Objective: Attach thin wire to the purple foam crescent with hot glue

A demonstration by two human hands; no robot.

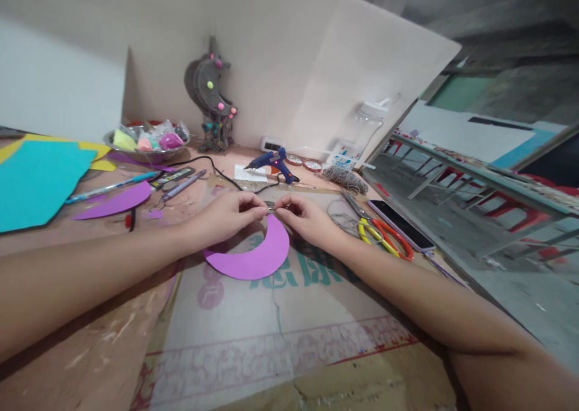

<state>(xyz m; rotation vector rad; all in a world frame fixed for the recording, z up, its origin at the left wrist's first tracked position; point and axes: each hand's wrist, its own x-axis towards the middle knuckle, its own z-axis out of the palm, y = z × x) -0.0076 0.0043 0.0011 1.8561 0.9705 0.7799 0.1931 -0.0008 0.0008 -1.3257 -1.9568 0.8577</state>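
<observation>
A purple paper crescent (pixel 257 257) lies flat on a printed sack sheet (pixel 280 332) in the middle of the table. Just above its upper tip, my left hand (pixel 228 217) and my right hand (pixel 306 217) meet fingertip to fingertip. Both pinch a small thin metal piece (pixel 270 205) between them; it is too small to name. My forearms rest on the table on either side.
A blue glue gun (pixel 275 161) with its black cord lies behind my hands. Scissors with yellow and orange handles (pixel 384 236), a phone (pixel 400 223) and a twine bundle (pixel 344 178) sit to the right. Teal paper (pixel 36 182), another purple crescent (pixel 115 202), pens and a metal bowl (pixel 145 147) sit to the left.
</observation>
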